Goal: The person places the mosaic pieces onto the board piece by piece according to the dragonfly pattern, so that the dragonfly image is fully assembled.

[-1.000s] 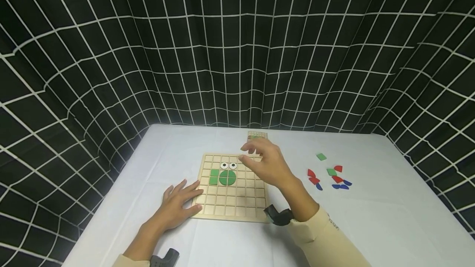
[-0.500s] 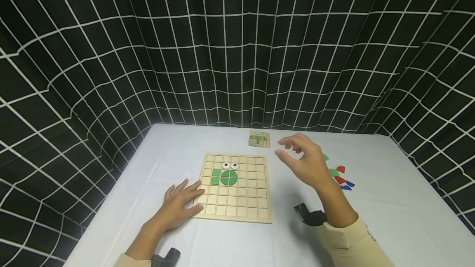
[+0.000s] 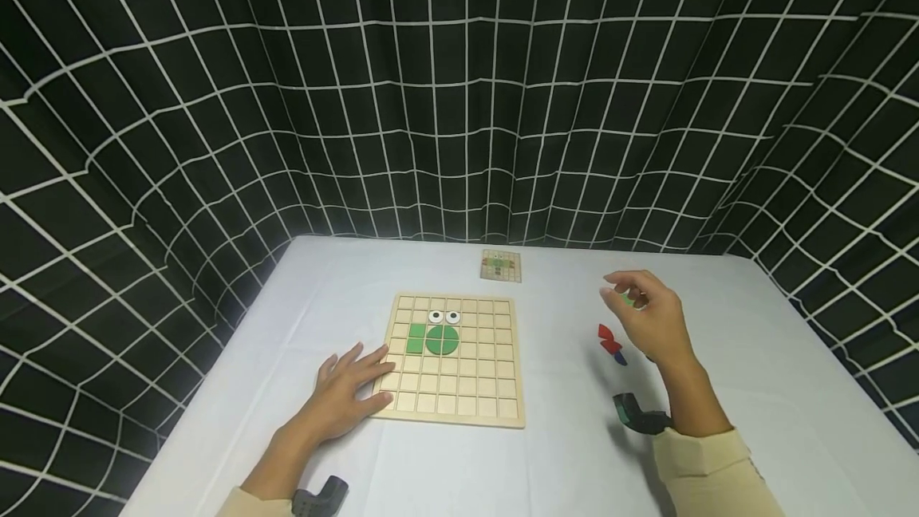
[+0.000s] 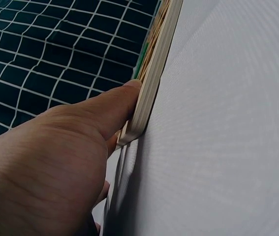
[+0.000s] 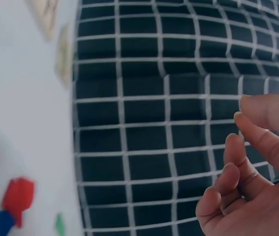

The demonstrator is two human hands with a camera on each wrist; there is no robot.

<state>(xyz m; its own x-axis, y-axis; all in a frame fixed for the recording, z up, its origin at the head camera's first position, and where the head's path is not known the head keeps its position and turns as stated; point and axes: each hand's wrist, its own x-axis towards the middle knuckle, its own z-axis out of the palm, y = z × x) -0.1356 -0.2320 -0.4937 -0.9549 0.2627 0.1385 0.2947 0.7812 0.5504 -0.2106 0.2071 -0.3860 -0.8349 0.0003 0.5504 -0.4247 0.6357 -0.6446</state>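
My left hand (image 3: 343,396) rests on the left edge of a square wooden grid board (image 3: 467,404), fingers spread and nearly straight. In the left wrist view its thumb (image 4: 114,105) touches the board's side. Two eye tiles (image 3: 452,317), a green circle made of quarter pieces (image 3: 447,333) and two green squares (image 3: 416,331) lie on the grid. Above the loose tiles on the right, my right hand (image 3: 653,325) hovers with loosely bent fingers and nothing between them. A green tile (image 3: 628,299) shows past its fingertips; red tiles (image 3: 611,346) and a blue one (image 3: 621,358) lie left of it.
A small pattern card (image 3: 500,266) with a matching grid lies behind the board. White cloth (image 3: 316,278) covers the table, and a black curtain with white grid lines (image 3: 459,102) encloses the back and sides. Other loose tiles are hidden behind the right hand and forearm.
My right hand has moved right, from over the board's upper right corner to over the loose tiles, uncovering the pattern card. The left hand has stayed on the board.
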